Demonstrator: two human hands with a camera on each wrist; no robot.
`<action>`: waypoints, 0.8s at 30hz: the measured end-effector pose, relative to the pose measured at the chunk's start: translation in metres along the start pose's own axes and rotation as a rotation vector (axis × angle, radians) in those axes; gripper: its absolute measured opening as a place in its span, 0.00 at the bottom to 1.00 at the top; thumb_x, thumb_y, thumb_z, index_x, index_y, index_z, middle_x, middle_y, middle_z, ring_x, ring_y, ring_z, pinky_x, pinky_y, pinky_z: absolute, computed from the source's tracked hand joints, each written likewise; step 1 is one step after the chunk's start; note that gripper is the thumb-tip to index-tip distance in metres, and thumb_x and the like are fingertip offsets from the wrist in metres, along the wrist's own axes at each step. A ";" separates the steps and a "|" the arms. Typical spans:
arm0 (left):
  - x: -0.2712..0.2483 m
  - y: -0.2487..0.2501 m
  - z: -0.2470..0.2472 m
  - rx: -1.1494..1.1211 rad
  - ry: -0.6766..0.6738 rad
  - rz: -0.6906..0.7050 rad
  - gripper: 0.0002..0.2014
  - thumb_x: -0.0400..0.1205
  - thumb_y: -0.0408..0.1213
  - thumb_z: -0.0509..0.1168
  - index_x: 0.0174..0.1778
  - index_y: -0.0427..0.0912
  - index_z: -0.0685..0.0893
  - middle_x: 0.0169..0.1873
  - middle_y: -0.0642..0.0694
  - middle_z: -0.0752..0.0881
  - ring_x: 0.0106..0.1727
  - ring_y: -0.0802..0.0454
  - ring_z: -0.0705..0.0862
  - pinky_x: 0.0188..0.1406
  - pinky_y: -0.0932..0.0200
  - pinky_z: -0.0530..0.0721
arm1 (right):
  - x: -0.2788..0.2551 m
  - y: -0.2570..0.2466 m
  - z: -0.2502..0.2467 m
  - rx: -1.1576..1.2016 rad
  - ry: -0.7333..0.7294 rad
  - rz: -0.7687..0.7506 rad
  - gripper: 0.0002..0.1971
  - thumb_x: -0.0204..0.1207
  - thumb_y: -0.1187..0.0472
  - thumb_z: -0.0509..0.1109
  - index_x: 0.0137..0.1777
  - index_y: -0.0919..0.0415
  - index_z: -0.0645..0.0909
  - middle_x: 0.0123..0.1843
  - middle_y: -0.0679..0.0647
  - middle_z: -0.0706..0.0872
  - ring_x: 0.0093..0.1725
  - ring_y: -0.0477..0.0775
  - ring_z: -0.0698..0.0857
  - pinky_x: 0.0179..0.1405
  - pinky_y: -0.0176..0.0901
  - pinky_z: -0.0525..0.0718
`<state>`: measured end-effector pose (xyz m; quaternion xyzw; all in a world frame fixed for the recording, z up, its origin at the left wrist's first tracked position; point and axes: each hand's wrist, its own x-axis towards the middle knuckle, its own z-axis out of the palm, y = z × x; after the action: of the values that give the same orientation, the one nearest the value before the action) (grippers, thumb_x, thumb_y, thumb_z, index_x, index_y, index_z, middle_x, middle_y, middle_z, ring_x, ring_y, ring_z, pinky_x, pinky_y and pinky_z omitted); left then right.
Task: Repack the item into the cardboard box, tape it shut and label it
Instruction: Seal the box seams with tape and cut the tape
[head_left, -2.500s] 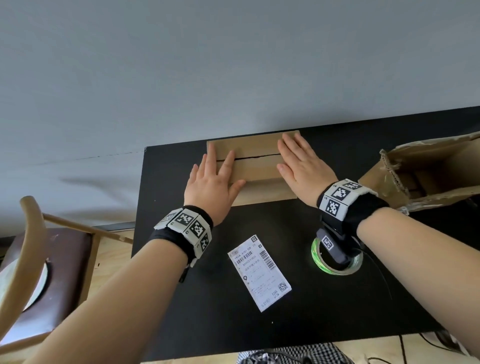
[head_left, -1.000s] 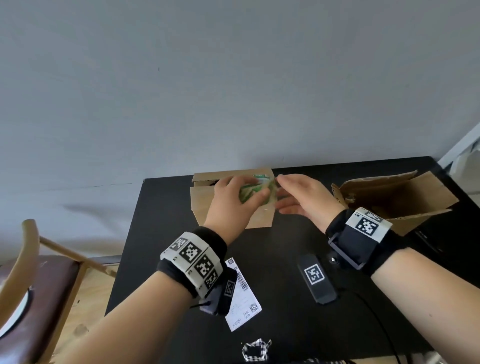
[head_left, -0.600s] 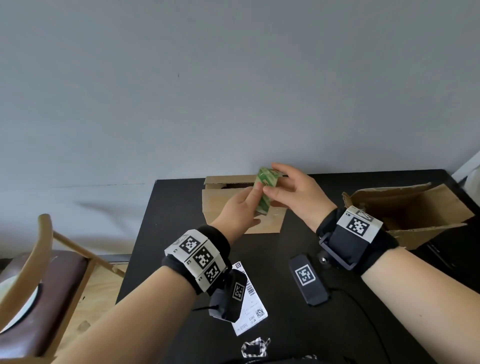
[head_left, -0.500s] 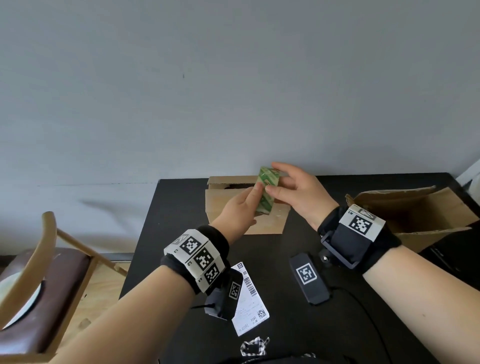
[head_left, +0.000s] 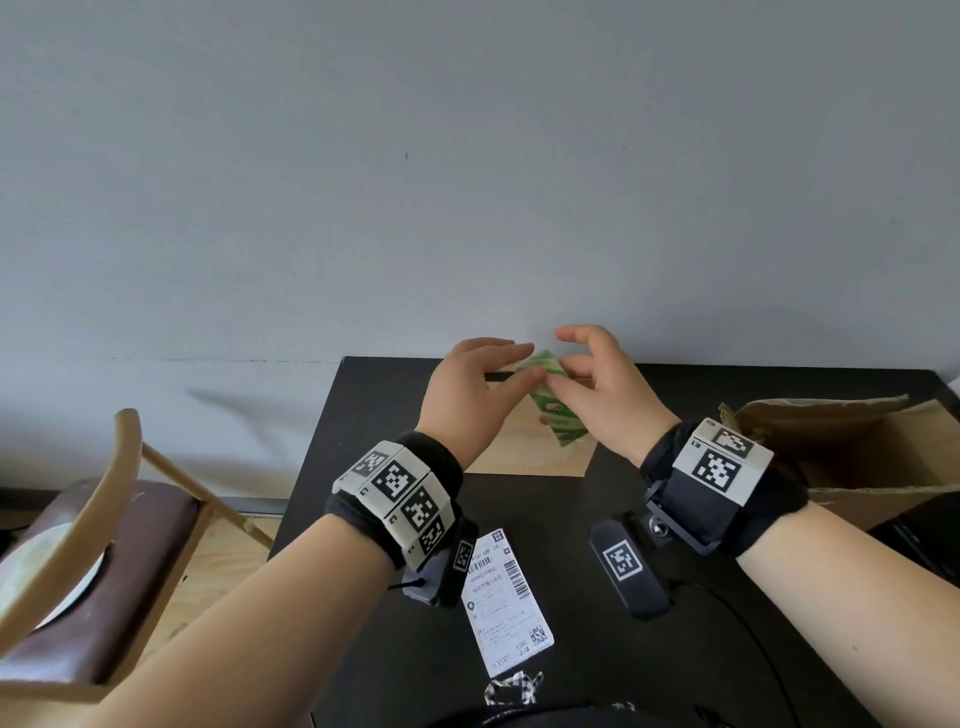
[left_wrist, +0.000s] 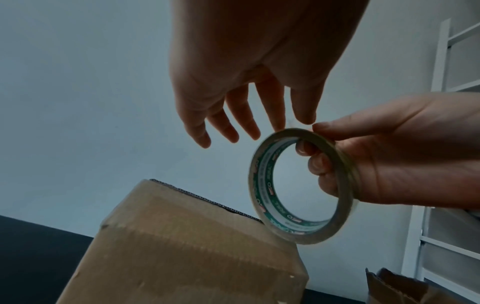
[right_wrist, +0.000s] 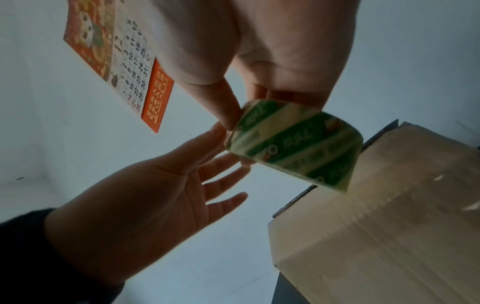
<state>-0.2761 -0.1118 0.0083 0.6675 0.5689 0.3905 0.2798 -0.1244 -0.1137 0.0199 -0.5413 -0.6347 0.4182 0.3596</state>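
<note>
Tape roll (head_left: 551, 402) sits at the centre of the head view, raised above the cardboard box (head_left: 535, 447), and we hold it in our right hand (head_left: 605, 402), fingers (left_wrist: 315, 162) hooked through its core and thumb on the outer rim. Our left hand (head_left: 470, 397) is beside it with fingers spread and nearly straight; in the left wrist view its fingertips (left_wrist: 279, 125) reach the roll's upper edge, gripping nothing. The box rests on the black table (head_left: 363, 467) against the far edge by the grey wall; its flap edges show corrugation along the top. Lower centre of the head view lies the shipping label (head_left: 501, 603), with bare tabletop around it. A second, torn-open carton (head_left: 852, 457) occupies the right edge, and a wooden chair (head_left: 98, 545) stands at lower left beside the table.
</note>
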 end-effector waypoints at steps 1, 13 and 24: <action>0.000 -0.001 0.000 -0.010 0.007 0.000 0.15 0.78 0.46 0.69 0.60 0.52 0.86 0.61 0.54 0.81 0.57 0.65 0.79 0.51 0.83 0.67 | 0.000 -0.001 0.001 -0.023 -0.007 -0.011 0.23 0.80 0.62 0.66 0.72 0.57 0.63 0.49 0.49 0.86 0.51 0.46 0.85 0.47 0.28 0.80; 0.004 0.004 -0.004 -0.131 -0.061 -0.107 0.08 0.81 0.43 0.67 0.35 0.48 0.84 0.27 0.58 0.80 0.26 0.72 0.76 0.28 0.79 0.70 | -0.005 0.000 0.004 -0.124 -0.020 -0.068 0.24 0.79 0.67 0.65 0.73 0.58 0.63 0.60 0.54 0.86 0.54 0.52 0.86 0.58 0.45 0.82; 0.001 -0.002 -0.008 -0.134 -0.141 -0.139 0.02 0.78 0.36 0.70 0.40 0.46 0.86 0.33 0.60 0.84 0.30 0.75 0.79 0.29 0.81 0.72 | -0.007 0.006 0.006 -0.226 -0.044 -0.106 0.24 0.80 0.67 0.64 0.74 0.58 0.63 0.55 0.56 0.87 0.54 0.54 0.85 0.58 0.47 0.82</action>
<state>-0.2839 -0.1112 0.0117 0.6322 0.5652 0.3594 0.3895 -0.1262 -0.1210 0.0125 -0.5345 -0.7133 0.3363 0.3039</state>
